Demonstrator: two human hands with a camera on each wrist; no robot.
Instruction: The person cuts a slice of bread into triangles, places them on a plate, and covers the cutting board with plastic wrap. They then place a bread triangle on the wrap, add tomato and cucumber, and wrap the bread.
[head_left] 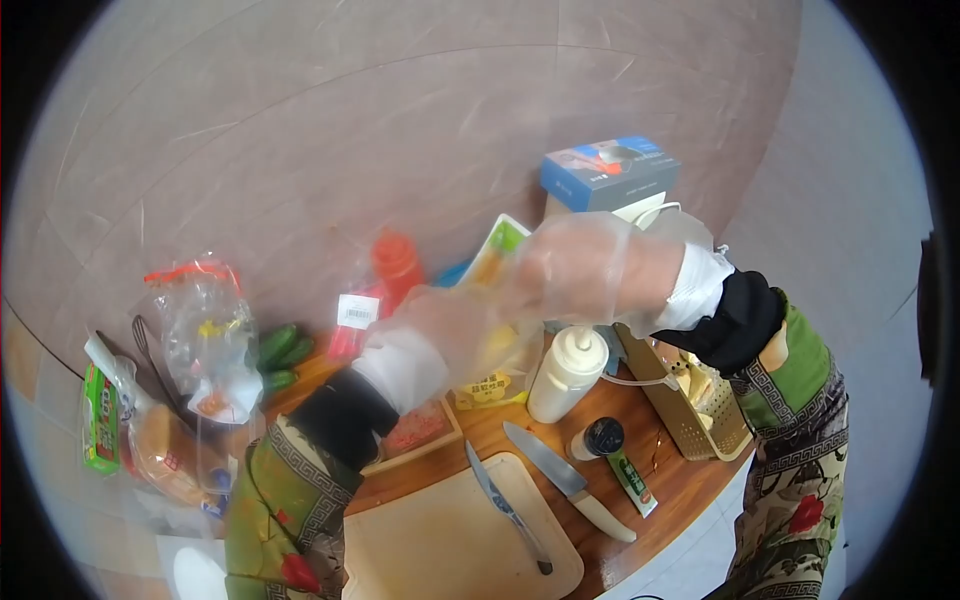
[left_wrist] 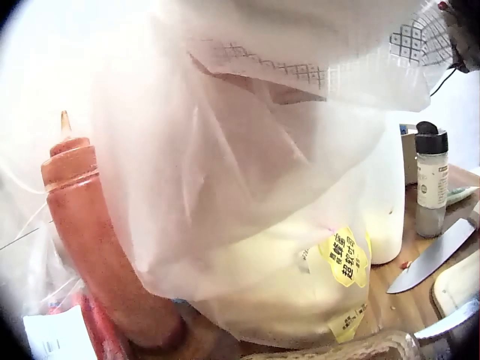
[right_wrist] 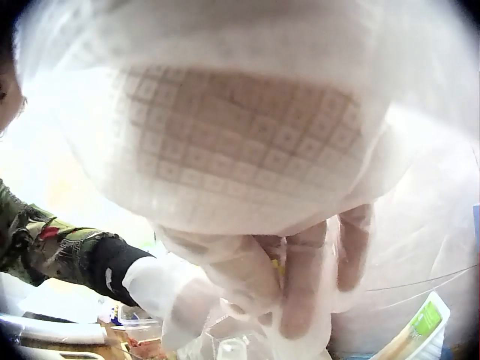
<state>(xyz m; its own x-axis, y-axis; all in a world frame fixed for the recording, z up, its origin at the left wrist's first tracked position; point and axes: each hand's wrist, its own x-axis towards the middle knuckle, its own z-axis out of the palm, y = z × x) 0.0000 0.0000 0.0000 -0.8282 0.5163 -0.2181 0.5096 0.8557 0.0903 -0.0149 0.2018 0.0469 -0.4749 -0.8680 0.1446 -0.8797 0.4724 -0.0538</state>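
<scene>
Both hands wear loose, see-through plastic gloves and meet above the table, blurred in the head view. My left hand (head_left: 440, 325) is on the left, beside the right hand (head_left: 575, 265). In the right wrist view the right fingers (right_wrist: 304, 277) point downward and bend, close to the left hand (right_wrist: 191, 311), with crumpled clear plastic around them; whether they pinch it is unclear. Glove plastic hides the left fingers. Beneath the hands lies a bag with a yellow label (head_left: 490, 390). A white squeeze bottle (head_left: 568, 375) and a red bottle (head_left: 397, 262) stand nearby.
A cutting board (head_left: 430, 540) bears a narrow knife (head_left: 508, 515). Right of it lie a larger knife (head_left: 560, 470), a black-capped shaker (head_left: 603, 438) and a green tube (head_left: 632, 483). A basket (head_left: 690, 430), a blue box (head_left: 610, 172), cucumbers (head_left: 280, 347) and bread (head_left: 168, 445) surround them.
</scene>
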